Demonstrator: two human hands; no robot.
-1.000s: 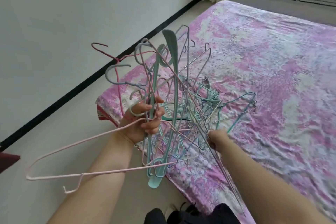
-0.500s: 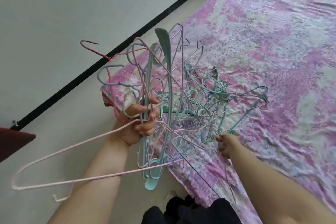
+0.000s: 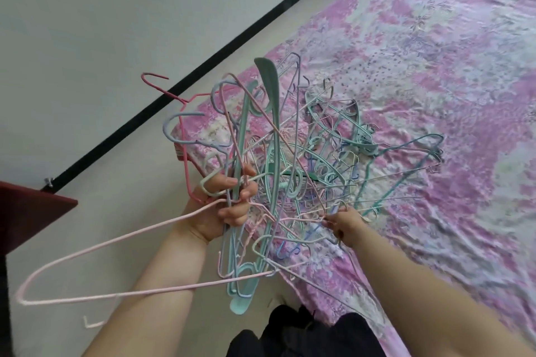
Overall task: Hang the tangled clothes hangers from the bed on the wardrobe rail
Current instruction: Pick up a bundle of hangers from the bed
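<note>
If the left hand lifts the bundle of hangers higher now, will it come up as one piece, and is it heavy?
Probably as one clump: the hangers are hooked through each other. Likely light, since most are thin wire held by the left hand alone. The pink hanger sticking out sideways may swing or snag.

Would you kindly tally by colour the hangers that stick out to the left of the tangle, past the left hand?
Pale pink hanger: 1
Deep pink hanger: 1
Lilac hanger: 1
Total: 3
The tangle itself is too knotted to count.
</note>
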